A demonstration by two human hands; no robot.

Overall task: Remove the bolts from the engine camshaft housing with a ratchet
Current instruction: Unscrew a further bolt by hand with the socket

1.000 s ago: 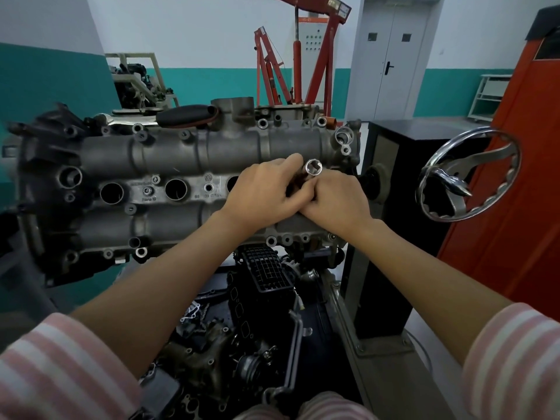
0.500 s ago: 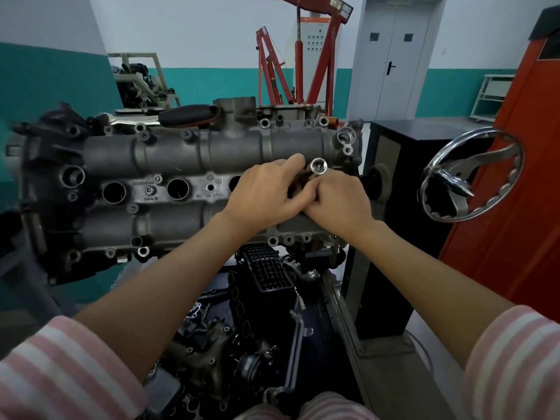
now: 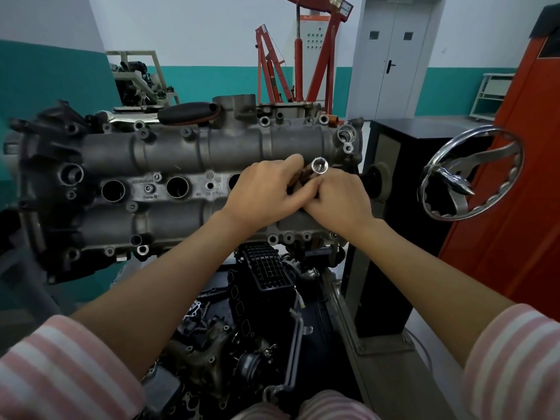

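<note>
Head view: the left hand (image 3: 266,195) and the right hand (image 3: 339,198) meet knuckle to knuckle over the right part of the camshaft housing (image 3: 188,165), both with fingers curled round a tool of which only the socket (image 3: 320,167) shows, its open mouth turned up toward the camera just beyond the fingertips. I take this tool to be the ratchet, though its handle is hidden under the hands. With the socket facing away from the metal, no bolt is being turned now; the hands seem busy with the tool itself. Left of the hands, one bolt (image 3: 148,188) sits between the round plug wells, while many flange holes near and far of the hands look empty. My judgement: several bolts are out, some remain.
</note>
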